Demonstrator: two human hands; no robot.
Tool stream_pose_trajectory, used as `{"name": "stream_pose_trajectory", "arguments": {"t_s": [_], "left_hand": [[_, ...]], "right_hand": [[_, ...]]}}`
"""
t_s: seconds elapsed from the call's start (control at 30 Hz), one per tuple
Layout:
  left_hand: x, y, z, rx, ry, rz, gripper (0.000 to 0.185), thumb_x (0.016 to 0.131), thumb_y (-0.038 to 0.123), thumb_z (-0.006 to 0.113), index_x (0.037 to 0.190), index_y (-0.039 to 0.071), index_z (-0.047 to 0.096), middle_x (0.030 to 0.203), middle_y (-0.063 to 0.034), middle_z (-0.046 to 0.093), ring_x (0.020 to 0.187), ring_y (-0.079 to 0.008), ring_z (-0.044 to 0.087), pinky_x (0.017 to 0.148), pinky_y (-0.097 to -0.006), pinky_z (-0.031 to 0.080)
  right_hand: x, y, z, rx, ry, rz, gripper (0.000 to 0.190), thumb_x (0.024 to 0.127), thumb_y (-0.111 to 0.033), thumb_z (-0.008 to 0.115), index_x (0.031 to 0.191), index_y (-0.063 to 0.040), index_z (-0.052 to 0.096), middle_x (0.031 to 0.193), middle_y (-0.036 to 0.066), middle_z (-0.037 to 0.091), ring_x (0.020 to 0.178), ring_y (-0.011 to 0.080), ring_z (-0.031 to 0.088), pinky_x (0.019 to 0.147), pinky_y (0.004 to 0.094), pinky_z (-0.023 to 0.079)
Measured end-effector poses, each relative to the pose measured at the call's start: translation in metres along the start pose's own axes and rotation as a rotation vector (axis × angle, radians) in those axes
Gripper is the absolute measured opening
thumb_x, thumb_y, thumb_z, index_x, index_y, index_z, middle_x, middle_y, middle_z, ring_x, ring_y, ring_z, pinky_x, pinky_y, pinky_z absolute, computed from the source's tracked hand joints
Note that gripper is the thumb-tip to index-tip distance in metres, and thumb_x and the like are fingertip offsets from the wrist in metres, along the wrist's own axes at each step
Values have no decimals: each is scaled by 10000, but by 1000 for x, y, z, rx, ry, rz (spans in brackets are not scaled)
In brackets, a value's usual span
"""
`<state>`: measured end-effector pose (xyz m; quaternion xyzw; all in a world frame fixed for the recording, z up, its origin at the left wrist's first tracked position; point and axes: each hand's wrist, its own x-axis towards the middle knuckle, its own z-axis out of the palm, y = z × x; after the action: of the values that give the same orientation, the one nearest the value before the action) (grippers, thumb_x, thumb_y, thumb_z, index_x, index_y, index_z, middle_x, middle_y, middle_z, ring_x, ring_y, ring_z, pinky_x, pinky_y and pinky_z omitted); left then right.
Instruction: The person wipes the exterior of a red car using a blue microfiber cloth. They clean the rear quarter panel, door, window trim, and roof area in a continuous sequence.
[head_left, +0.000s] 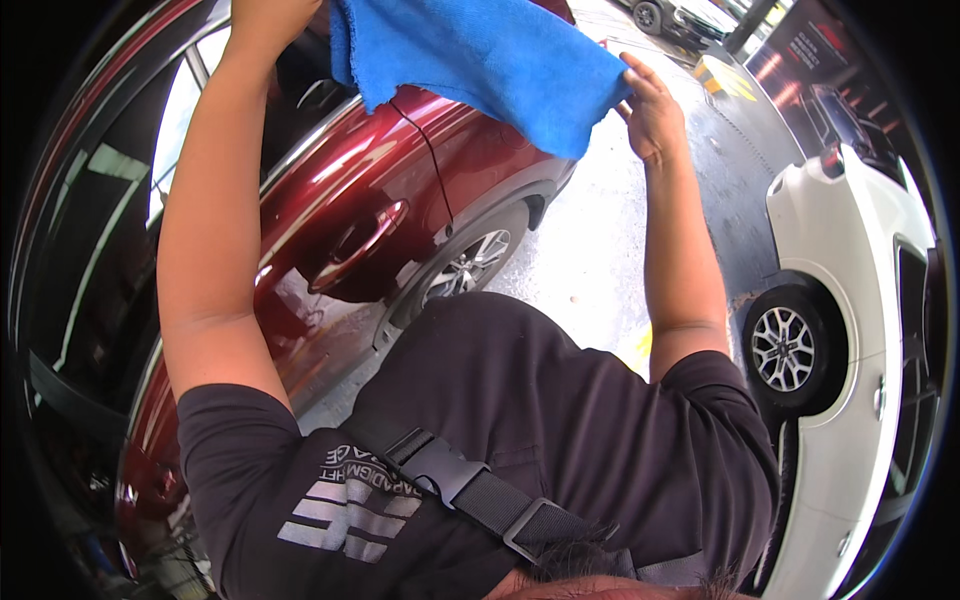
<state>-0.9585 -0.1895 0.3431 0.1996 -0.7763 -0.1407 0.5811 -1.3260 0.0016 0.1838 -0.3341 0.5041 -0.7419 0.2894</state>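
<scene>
A blue microfiber cloth (480, 67) hangs spread out at the top of the view, in front of the dark red car (337, 187). My right hand (651, 109) pinches its right corner between thumb and fingers. The cloth's lower edge droops over the car's rear side panel, and I cannot tell whether it touches the paint. At the cloth's upper left is my left hand (281, 15), partly cut off by the picture's top edge. Its fingers are out of view, so its grip does not show. Below the cloth are the car's door handle (360, 244) and rear wheel (472, 262).
A white vehicle (832, 247) stands to my right, its wheel (782, 349) close to my right elbow. The floor (577, 247) between the vehicles is bright with glare. Farther off are a yellow-and-white block (724, 75) and a dark vehicle (675, 19).
</scene>
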Motion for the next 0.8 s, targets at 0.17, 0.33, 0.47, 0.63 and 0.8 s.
{"name": "stream_pose_trajectory", "arguments": {"t_s": [0.17, 0.33, 0.47, 0.63, 0.8], "left_hand": [[26, -2, -1, -82, 48, 61, 194, 921, 12, 721, 1100, 25, 794, 976, -64, 780, 889, -147, 718, 824, -299, 563], [42, -22, -10, 83, 56, 89, 253, 980, 182, 789, 1228, 202, 837, 925, 36, 760, 842, -48, 662, 797, -227, 532], [51, -16, -10, 92, 97, 97, 275, 950, 244, 815, 1224, 233, 834, 906, 36, 791, 828, -49, 694, 780, -237, 537], [51, -2, -30, 220, 90, 206, 281, 968, 241, 806, 1247, 211, 820, 921, 18, 759, 849, -74, 710, 785, -256, 570], [32, 31, -4, 391, 150, 501, 239, 875, 42, 774, 1113, 40, 788, 946, -155, 709, 910, -337, 713, 823, -402, 568]], "right_hand": [[28, -59, -8, -90, 15, -130, 426, 1088, -121, 577, 1510, -66, 598, 1386, 155, 635, 1229, 204, 598, 1043, 376, 489], [43, -98, -1, -163, 57, -292, 442, 922, -14, 644, 1348, -94, 726, 1128, 30, 743, 1014, 167, 638, 953, 376, 491], [53, -121, -11, -214, 96, -548, 482, 875, 45, 691, 1356, 9, 689, 1130, 89, 755, 1000, 168, 676, 910, 318, 529], [49, -128, 6, -159, 47, -689, 468, 887, 75, 690, 1354, 52, 671, 1098, 107, 765, 993, 176, 707, 927, 304, 557], [44, -126, -14, -120, 156, -743, 410, 910, 103, 696, 1313, 30, 675, 1048, 82, 744, 920, 144, 696, 858, 273, 574]]}}
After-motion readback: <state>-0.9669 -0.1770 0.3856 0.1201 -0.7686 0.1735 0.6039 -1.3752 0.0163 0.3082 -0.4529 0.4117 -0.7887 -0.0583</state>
